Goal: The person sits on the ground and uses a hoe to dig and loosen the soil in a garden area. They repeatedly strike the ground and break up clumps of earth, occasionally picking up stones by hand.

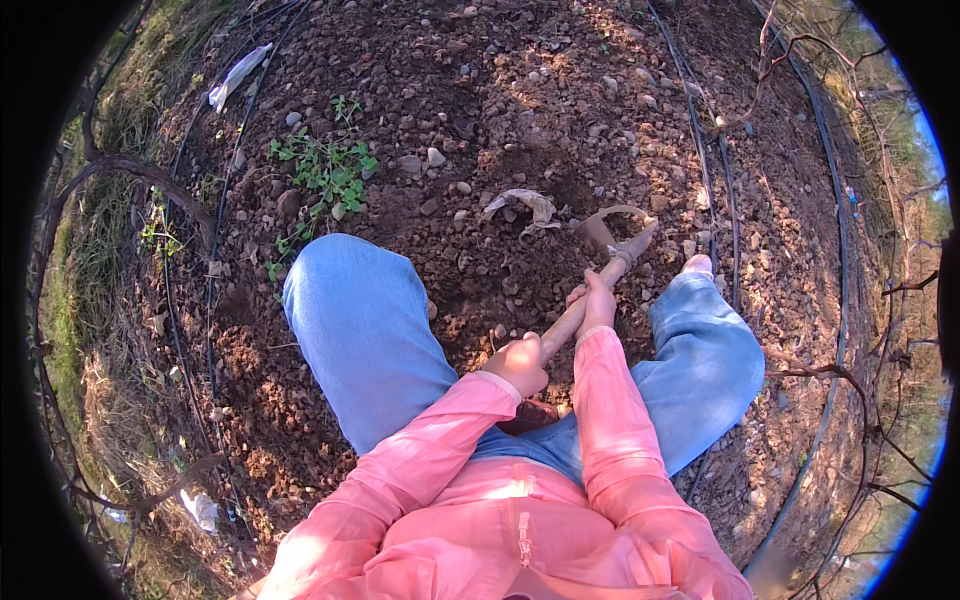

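My left hand (519, 365) grips the lower part of a wooden handle (564, 328), near my lap. Further up the same handle, my right hand (596, 301) is closed around it, below the head. The handle slants up to the right and ends in a metal hoe head (598, 229) with a curved part, bound near the joint. The blade is low over or on the stony soil; whether it touches cannot be told. Just left of the head lies a dry, curled pale leaf or scrap (525, 204). My legs in blue jeans are spread on either side.
A green leafy weed (334, 172) grows beyond my left knee. Black drip hoses (217, 202) run along the left, others (701, 142) along the right. Bare woody vines (142, 169) reach in from both edges. White plastic scraps (238, 76) lie at the left.
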### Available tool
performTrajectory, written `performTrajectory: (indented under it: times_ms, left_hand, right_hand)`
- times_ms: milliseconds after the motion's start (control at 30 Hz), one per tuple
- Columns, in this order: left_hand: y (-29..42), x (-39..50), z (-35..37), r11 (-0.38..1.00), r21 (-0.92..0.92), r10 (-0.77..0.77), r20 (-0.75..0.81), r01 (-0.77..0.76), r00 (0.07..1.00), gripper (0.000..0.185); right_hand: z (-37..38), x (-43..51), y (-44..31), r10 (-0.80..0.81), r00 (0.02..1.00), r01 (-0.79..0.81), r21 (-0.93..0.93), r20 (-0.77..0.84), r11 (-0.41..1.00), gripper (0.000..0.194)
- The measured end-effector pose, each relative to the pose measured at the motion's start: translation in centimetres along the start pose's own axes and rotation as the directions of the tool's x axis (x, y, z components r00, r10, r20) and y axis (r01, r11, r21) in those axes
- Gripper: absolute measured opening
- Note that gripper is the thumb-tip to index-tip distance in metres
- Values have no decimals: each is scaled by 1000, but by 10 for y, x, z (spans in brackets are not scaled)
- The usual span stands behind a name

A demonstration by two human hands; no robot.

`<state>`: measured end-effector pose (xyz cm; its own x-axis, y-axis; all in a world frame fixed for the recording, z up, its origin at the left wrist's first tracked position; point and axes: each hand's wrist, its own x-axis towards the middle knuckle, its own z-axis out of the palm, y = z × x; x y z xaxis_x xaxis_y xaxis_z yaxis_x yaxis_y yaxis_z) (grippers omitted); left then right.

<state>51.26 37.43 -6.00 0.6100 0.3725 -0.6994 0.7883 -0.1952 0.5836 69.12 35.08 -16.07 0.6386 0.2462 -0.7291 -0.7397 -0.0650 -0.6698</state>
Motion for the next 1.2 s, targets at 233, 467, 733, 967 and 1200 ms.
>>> performTrajectory:
  times_ms: [233, 467, 733, 967, 1200]
  left_hand:
    - [2, 0, -1, 999, 13, 50, -49, -50, 998, 37]
    - [-8, 15, 8, 995, 94, 51, -77, -44, 996, 44]
    - [-2, 6, 20, 979, 195, 80, -152, -50, 985, 41]
    - [62, 4, 9, 984, 116, 145, -58, -137, 988, 43]
    - [112, 31, 30, 983, -83, 175, 202, -161, 964, 40]
  right_hand:
    - [-4, -47, 33, 28, 998, -35, 134, 54, 990, 30]
    - [3, -50, 25, 12, 998, -17, 97, 58, 995, 19]
    - [-10, -54, 19, 167, 969, -228, 387, 183, 893, 17]
    - [-24, -75, -60, 62, 995, -87, 355, 82, 931, 18]
    - [-93, -21, -138, -262, 961, 275, 344, -84, 898, 15]
